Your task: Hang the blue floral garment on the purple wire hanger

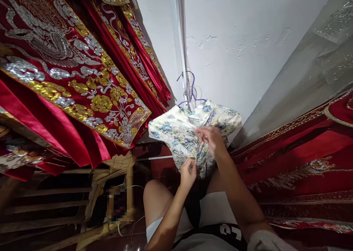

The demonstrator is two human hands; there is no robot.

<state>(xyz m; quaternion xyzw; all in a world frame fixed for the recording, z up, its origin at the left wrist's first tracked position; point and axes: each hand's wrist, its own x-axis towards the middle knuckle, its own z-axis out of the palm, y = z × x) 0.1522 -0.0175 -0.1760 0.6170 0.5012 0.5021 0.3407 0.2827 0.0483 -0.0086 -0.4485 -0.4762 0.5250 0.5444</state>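
A white short-sleeved shirt (176, 128) with a blue and yellow floral print hangs in front of me on a purple wire hanger (192, 87). The hanger's hook is up by a pale metal strip on the wall. Low on the shirt's front opening, my left hand (188, 172) pinches the edge of the cloth between thumb and fingers. Higher up, my right hand (211, 136) lies over the front of the shirt, its fingers partly bent and apart. I see nothing held in it. The shirt's lower end sits between my knees, partly hidden.
Red satin cloth (91, 78) with gold and silver sequins hangs at the left. Below it stands a bamboo bench (93, 192). More red beaded fabric (298, 170) spreads along the right. A white wall (228, 27) rises behind the shirt.
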